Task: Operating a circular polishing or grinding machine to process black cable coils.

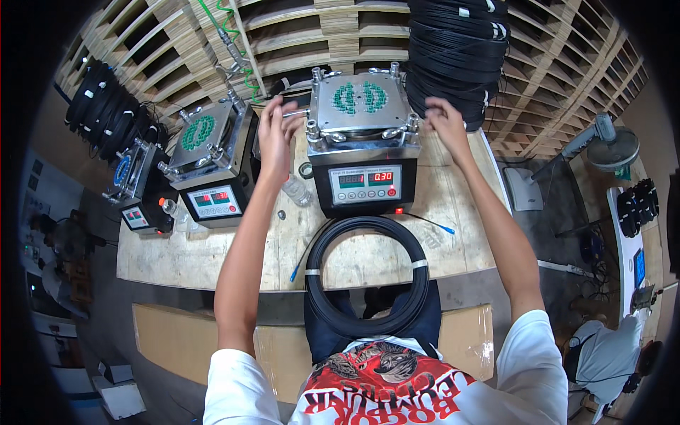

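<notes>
A polishing machine [363,188] stands straight ahead, its square metal top plate [359,106] carrying two curved clusters of green fittings. My left hand [275,138] is raised beside the plate's left edge, fingers apart, with nothing seen in it. Off the plate's right edge my right hand [446,124] hovers, fingers partly bent and apart, also without a visible object. Metal clamp posts rise at the plate's corners. In front of the machine, a black cable coil [316,283] bound with white ties rests partly on the table edge and my lap. Its blue-tipped ends [448,229] lie on the wood.
Two similar machines [210,177] [134,188] stand to the left. Clear bottles [297,191] [172,207] stand between them. Tall black cable stacks [457,57] rise behind right. Wooden racks back the table [283,244]. A fan [613,151] stands right; a person [602,354] sits lower right.
</notes>
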A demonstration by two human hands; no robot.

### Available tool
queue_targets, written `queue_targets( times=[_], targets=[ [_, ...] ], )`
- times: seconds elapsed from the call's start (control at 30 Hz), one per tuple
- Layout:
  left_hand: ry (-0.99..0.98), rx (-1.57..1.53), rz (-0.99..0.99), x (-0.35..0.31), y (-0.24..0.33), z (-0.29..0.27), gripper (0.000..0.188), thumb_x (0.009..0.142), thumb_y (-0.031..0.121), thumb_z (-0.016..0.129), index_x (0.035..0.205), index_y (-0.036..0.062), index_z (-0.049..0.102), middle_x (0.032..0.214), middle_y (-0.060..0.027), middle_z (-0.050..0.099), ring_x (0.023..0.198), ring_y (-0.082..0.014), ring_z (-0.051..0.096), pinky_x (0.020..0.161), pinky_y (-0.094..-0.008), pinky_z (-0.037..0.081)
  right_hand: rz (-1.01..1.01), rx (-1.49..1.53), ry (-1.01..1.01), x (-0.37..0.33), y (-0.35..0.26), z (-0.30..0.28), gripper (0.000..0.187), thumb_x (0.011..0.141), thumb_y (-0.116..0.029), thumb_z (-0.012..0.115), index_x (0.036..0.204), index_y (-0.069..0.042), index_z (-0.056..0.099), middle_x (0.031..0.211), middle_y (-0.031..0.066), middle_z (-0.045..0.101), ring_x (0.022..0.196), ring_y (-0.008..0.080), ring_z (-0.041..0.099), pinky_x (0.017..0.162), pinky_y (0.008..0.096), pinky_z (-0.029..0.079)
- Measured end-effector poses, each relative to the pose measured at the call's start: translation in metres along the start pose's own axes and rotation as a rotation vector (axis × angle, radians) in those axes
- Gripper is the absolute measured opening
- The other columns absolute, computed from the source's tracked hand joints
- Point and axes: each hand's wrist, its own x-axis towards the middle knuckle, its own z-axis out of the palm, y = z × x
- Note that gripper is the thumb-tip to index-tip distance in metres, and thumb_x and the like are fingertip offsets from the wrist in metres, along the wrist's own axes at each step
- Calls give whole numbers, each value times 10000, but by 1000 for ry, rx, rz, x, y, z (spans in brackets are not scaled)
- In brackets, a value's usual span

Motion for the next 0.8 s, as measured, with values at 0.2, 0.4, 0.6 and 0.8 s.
queue_targets(
  times=[0.2, 0.4, 0.6, 0.8],
  targets=[
    [-100, 557, 56, -134, -32, -65, 133, 1051, 104, 495, 1118, 1, 545, 803, -60, 555, 651, -116, 579, 604, -293, 488, 11, -462, -269, -143, 47, -4, 231, 877, -68, 645, 1080, 25, 703, 837, 117, 707, 689, 152, 643, 670, 304, 522],
    [-500, 1016, 0, -180, -63, -109, 187, 958, 26, 582, 1141, 5, 617, 870, -155, 584, 710, -262, 614, 675, -369, 504, -23, -697, -379, -200, 49, 23, 242, 797, -111, 764, 939, 48, 651, 824, 196, 637, 795, 369, 632, 719, 413, 514],
    [-647, 1186, -45, -174, -82, -120, 241, 922, 68, 642, 1160, 33, 657, 913, -184, 598, 863, -371, 604, 814, -448, 487, 287, -453, -339, -200, 55, 28, 245, 767, -61, 770, 945, 39, 636, 729, 155, 603, 677, 264, 629, 645, 383, 514],
    [-612, 1247, -97, -180, -84, -125, 137, 913, 58, 632, 1044, 22, 650, 1009, -203, 631, 959, -402, 629, 839, -462, 503, 40, -439, -276, -217, 52, 37, 253, 868, -109, 711, 1075, 32, 673, 743, 144, 667, 620, 189, 636, 583, 367, 504]
  ],
)
